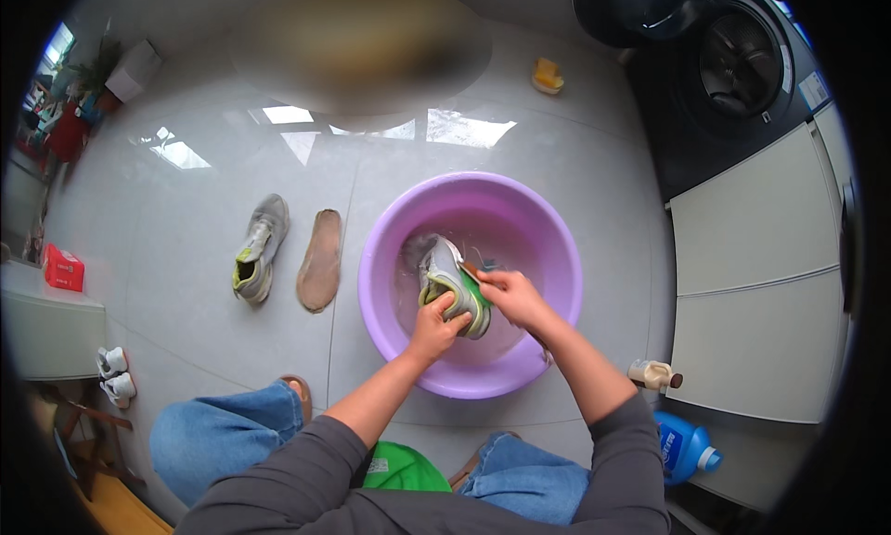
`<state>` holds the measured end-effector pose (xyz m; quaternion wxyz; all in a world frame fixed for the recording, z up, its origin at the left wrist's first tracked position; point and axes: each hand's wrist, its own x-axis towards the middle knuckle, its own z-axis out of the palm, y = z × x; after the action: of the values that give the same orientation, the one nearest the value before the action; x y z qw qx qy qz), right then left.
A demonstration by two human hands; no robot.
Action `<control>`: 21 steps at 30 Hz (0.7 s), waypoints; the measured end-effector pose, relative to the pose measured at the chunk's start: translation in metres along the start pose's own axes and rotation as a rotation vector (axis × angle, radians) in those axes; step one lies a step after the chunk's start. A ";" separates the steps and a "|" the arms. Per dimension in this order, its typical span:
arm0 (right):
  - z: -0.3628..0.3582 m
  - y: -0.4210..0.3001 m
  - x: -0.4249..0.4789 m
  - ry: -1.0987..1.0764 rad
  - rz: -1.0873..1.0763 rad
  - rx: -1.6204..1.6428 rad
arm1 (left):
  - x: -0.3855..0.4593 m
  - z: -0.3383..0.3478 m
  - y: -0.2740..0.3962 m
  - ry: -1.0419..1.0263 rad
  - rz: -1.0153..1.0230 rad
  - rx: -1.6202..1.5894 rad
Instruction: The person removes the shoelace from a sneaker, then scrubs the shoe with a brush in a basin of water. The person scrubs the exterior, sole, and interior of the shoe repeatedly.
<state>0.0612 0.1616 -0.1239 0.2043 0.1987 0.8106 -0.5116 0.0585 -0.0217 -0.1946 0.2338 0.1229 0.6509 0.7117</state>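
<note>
A purple plastic basin (470,389) with cloudy water stands on the floor before me. Over the water my left hand (437,330) grips a gray sneaker with lime lining (442,260) at its heel opening. My right hand (514,298) holds a scrub brush (469,270) with a brown back against the sneaker's side; its bristles are hidden. Something green (477,293) shows between the sneaker and my right fingers; I cannot tell whether it is part of the brush. Left of the basin lie a shoe insole (321,260) and a matching sneaker (261,249).
A yellow sponge or soap in a dish (548,75) lies far ahead. At right are a front-loading washing machine (738,62), white cabinets (759,222), a beige bottle (653,374) and a blue detergent jug (686,448). Small white shoes (115,377) are at left.
</note>
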 end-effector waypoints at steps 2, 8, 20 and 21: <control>0.007 -0.001 0.036 0.032 0.016 -0.062 | 0.001 0.001 -0.005 0.004 0.003 0.013; 0.042 0.007 0.101 0.214 -0.100 -0.108 | -0.001 0.001 0.003 -0.029 0.054 0.109; 0.014 0.027 0.062 0.529 -0.179 0.409 | 0.006 -0.001 0.022 -0.236 0.388 0.402; 0.012 0.025 0.054 0.541 -0.162 0.479 | 0.006 -0.001 0.024 -0.214 0.397 0.382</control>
<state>0.0312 0.1664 -0.1761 -0.1106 0.3042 0.7057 -0.6303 0.0486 -0.0204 -0.1718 0.1298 0.3641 0.7079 0.5911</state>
